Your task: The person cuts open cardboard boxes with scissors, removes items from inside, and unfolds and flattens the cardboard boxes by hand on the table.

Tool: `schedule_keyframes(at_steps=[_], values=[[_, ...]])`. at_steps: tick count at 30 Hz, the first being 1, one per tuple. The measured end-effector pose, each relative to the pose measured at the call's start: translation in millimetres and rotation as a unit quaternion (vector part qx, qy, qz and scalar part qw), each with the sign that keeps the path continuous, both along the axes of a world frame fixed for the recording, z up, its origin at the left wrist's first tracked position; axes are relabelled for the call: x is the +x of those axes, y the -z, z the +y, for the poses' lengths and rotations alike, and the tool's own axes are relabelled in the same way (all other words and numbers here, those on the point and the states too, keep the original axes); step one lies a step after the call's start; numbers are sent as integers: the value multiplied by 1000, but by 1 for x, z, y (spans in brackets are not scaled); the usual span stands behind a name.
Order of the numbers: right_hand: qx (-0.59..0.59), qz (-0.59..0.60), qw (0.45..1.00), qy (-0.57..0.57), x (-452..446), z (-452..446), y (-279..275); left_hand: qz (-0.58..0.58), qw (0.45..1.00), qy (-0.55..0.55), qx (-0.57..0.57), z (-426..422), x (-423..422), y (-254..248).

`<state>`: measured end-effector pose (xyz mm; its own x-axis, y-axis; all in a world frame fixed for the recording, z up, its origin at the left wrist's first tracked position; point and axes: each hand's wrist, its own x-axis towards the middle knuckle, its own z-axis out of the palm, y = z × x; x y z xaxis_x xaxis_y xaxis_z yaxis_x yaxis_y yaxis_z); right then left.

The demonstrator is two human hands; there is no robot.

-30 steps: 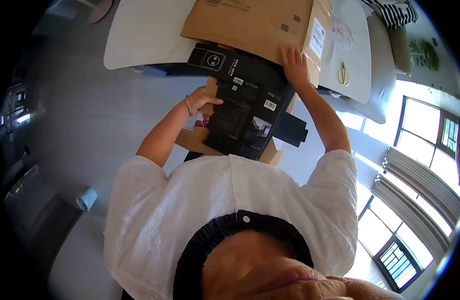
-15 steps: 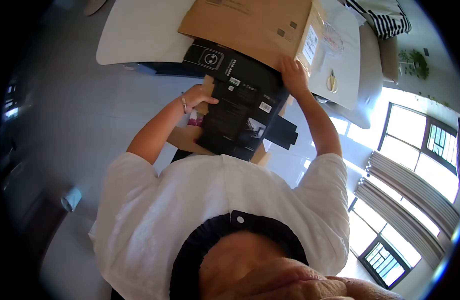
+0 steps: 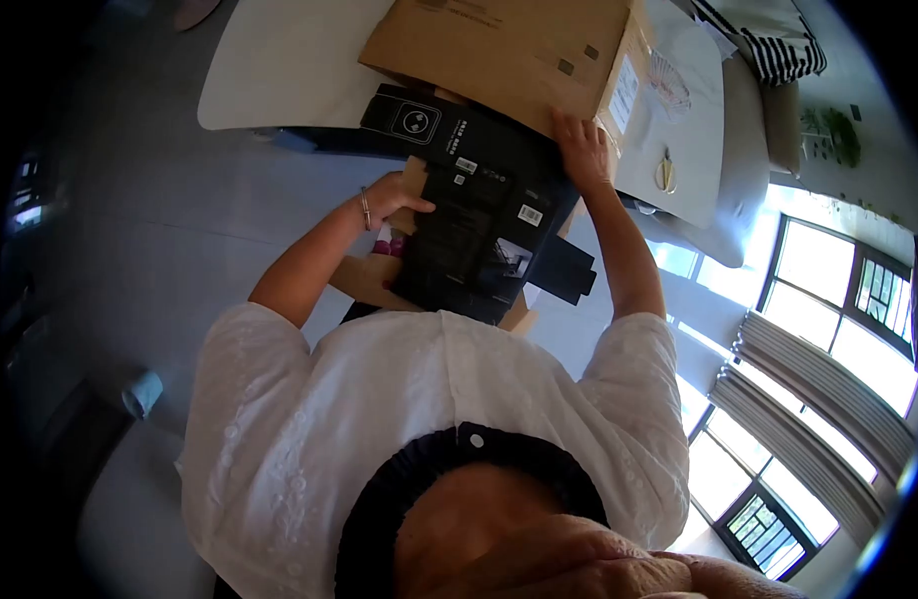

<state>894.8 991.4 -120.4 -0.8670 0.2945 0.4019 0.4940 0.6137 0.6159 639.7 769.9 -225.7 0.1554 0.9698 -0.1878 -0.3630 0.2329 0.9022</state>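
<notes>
A black printed cardboard box (image 3: 469, 225) lies in front of my body, with white labels, a small picture and its end flaps folded out. My left hand (image 3: 394, 200) is closed on its left edge, thumb on top, beside a brown cardboard flap (image 3: 415, 177). Just beyond is a large brown cardboard box (image 3: 499, 50) on the table. My right hand (image 3: 585, 150) rests with fingers stretched out on the near right corner of that brown box, by the black box's upper right edge. The undersides of both boxes are hidden.
The white table (image 3: 279, 60) reaches out on both sides of the brown box. Yellow-handled scissors (image 3: 665, 175) and a clear plastic item (image 3: 668, 85) lie on its right part. Beneath the black box, another brown carton (image 3: 369, 283) partly shows. A sofa (image 3: 743, 150) stands at the right.
The black box's far end has shifted slightly left, out from the brown box. My right hand has moved a little, with its fingers more extended. My left hand keeps its hold.
</notes>
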Motion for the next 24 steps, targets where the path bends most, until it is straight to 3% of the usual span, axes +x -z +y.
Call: schedule_keyframes(at_steps=[2, 11, 16, 21, 24], values=[[44, 40, 997, -56, 1, -2, -9, -2, 1000, -3, 7, 0, 1, 1], [-89, -11, 991, -102, 1, -1, -46, 42, 998, 2, 48, 4, 8, -5], [-207, -64, 976, -16, -1, -49, -72, 84, 993, 21, 77, -1, 7, -6], [-223, -63, 972, -28, 12, -72, -73, 106, 993, -6, 46, -1, 9, -15], [-245, -27, 969, -21, 31, -92, -57, 107, 993, -3, 47, -2, 16, 11]])
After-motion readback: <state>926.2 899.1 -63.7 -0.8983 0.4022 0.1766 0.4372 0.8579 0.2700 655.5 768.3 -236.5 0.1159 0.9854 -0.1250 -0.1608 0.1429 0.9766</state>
